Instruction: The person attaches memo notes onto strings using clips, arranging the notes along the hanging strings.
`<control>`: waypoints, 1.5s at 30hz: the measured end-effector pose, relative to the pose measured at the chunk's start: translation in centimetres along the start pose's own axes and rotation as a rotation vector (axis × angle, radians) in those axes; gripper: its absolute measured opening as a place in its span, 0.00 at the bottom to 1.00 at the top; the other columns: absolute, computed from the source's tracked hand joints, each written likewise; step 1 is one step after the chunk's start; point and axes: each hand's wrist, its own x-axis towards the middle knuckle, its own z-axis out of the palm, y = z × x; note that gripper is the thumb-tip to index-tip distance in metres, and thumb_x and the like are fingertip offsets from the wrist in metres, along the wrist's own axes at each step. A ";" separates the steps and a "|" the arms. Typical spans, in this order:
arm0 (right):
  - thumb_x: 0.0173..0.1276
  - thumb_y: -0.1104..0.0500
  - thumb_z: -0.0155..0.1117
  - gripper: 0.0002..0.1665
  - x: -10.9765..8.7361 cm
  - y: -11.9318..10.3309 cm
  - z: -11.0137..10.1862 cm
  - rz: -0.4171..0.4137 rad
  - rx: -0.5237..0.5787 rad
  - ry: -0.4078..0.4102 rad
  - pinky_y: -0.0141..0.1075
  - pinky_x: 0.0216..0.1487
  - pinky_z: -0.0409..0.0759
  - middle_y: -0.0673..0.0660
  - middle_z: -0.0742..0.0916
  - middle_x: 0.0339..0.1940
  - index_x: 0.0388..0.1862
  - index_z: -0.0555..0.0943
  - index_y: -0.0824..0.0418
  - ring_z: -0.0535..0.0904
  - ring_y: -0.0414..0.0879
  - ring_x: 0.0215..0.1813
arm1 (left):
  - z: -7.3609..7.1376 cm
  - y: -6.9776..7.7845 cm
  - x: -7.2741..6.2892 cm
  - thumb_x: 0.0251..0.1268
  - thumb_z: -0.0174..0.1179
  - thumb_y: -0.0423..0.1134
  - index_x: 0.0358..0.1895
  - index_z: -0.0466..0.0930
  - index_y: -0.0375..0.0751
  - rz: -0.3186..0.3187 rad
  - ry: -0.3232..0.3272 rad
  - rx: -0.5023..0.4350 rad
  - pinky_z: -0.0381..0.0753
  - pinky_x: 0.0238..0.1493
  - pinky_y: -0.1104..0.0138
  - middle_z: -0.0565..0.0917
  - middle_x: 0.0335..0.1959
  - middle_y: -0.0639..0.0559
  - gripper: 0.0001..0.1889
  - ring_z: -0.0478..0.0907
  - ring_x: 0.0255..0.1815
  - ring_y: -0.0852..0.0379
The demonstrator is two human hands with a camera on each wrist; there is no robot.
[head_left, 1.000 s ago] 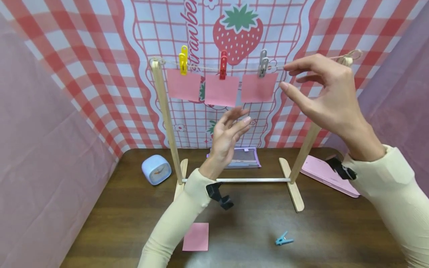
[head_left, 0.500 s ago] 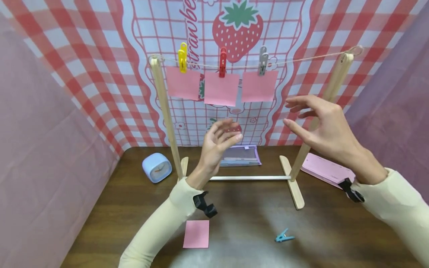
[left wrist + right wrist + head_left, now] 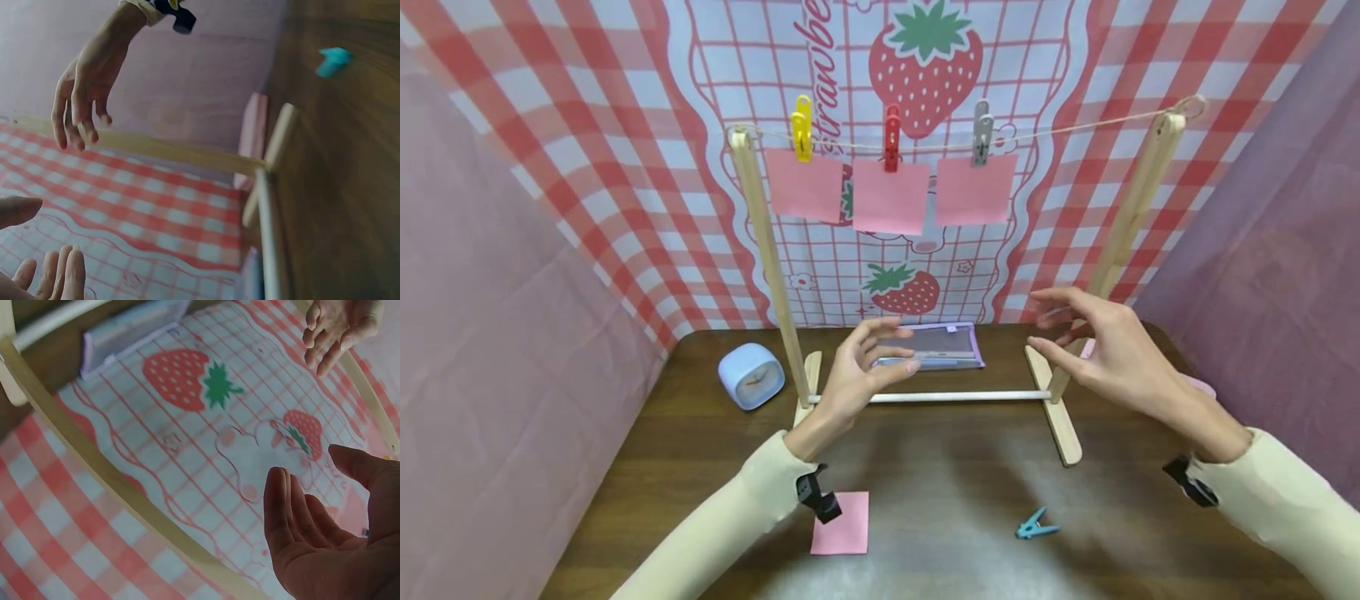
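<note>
Three pink paper squares hang in a row from a string. A yellow clothespin holds the left square, a red clothespin the middle square, and a grey clothespin the right square. Below them my left hand hovers with relaxed fingers and holds nothing. My right hand is in the air by the rack's right post, its fingers loosely bent around nothing. On the table lie another pink paper square, partly behind the left wrist strap, and a blue clothespin.
The wooden rack stands on the brown table, joined low down by a white bar. Behind it lies a purple-edged mesh pouch. A light-blue clock sits at left. A pink case is mostly hidden behind the right hand.
Both hands have come down from near the string, the right one from the string itself. My left hand has also shifted left. The hanging squares and the blue clothespin stay in place.
</note>
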 end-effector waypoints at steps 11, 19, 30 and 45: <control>0.65 0.61 0.77 0.28 -4.1 1.9 3.3 0.085 0.106 -0.193 0.33 0.37 0.89 0.52 0.91 0.46 0.62 0.80 0.58 0.89 0.36 0.42 | -3.6 -2.5 -3.1 0.61 0.71 0.26 0.73 0.68 0.40 -0.132 -0.048 0.118 0.89 0.57 0.63 0.79 0.67 0.32 0.36 0.83 0.60 0.41; 0.67 0.61 0.76 0.25 -8.1 3.1 5.6 0.108 0.215 -0.279 0.30 0.34 0.87 0.53 0.91 0.46 0.61 0.80 0.61 0.87 0.30 0.42 | -5.6 -4.3 -6.2 0.61 0.74 0.31 0.75 0.64 0.37 -0.212 -0.159 0.254 0.83 0.68 0.45 0.76 0.68 0.27 0.40 0.78 0.64 0.32; 0.70 0.58 0.73 0.27 -12.0 4.3 7.6 0.177 0.398 -0.407 0.31 0.35 0.87 0.61 0.90 0.45 0.63 0.77 0.65 0.86 0.31 0.44 | -7.2 -5.1 -10.1 0.55 0.79 0.39 0.66 0.75 0.32 -0.193 -0.242 0.523 0.83 0.64 0.41 0.84 0.61 0.32 0.36 0.80 0.62 0.32; 0.60 0.58 0.81 0.32 -16.1 5.8 9.6 0.212 0.579 -0.500 0.33 0.41 0.89 0.66 0.87 0.50 0.60 0.79 0.67 0.84 0.35 0.48 | -8.0 -5.5 -13.7 0.40 0.86 0.43 0.54 0.85 0.41 -0.088 -0.294 0.817 0.84 0.47 0.66 0.88 0.50 0.48 0.33 0.81 0.46 0.51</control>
